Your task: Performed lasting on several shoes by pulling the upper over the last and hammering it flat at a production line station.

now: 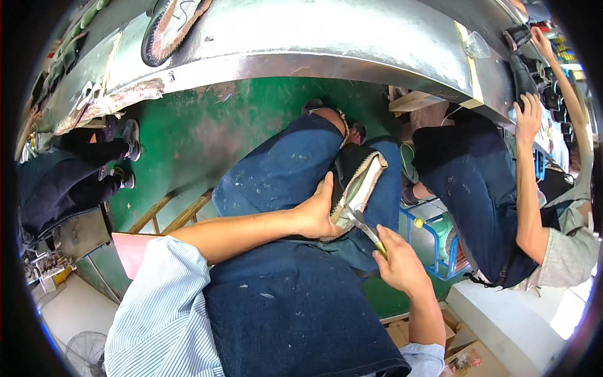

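Note:
My left hand (316,210) is closed around the side and one end of a black shoe upper (347,164), which lies bottom up across my lap. Its gathered tan edge rings a pale sole face (361,190). In my right hand (402,262) is a pliers-like tool (370,233) with a steel head and a yellow handle. The steel head meets the shoe's near end, close to my left fingers. Whether its jaws grip the edge, I cannot tell. A dark blue apron (282,308) covers my lap beneath.
A metal-topped bench (326,38) spans the far side, bearing another unfinished shoe (173,28) at left. To my right sits a co-worker, whose hand (529,118) is at the bench edge, beside a blue stool (443,251). Another person's legs (81,160) are at left. A wooden-framed seat (173,210) stands nearby.

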Available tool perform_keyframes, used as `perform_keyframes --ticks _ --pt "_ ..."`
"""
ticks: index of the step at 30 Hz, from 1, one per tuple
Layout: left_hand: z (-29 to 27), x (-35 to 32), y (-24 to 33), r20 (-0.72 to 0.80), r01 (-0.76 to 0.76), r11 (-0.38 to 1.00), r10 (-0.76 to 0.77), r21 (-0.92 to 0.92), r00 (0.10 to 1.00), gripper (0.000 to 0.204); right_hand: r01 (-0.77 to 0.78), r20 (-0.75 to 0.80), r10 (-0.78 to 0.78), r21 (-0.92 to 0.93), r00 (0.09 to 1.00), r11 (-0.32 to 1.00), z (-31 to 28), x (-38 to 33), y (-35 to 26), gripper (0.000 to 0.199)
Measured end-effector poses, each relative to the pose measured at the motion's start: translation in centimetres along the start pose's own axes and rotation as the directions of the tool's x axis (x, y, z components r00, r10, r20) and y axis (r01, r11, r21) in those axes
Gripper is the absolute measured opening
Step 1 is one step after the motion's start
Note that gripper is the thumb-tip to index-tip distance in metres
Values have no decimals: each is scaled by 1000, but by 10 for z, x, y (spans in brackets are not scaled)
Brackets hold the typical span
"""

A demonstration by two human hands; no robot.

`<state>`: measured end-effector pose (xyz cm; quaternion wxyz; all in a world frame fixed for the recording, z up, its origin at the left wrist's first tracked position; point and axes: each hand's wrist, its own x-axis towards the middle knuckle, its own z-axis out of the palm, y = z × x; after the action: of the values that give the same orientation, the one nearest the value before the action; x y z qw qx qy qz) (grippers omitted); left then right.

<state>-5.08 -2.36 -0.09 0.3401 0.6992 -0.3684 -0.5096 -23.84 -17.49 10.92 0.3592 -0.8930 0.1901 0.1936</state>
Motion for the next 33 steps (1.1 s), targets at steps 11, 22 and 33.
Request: perform_keyframes --ticks 11,22,33 --pt "-3 -7 13 14 -3 995 2 99 1000 127 -180 269 252 -266 930 947 -48 36 -43 45" --pt "-10 -21 -8 19 -95 995 95 -5 995 109 -177 366 197 -89 910 980 -36 52 -29 24" --pt "11 17 10 -465 79 954 -212 -289 860 55 199 -362 -207 -60 909 978 58 37 11 27"
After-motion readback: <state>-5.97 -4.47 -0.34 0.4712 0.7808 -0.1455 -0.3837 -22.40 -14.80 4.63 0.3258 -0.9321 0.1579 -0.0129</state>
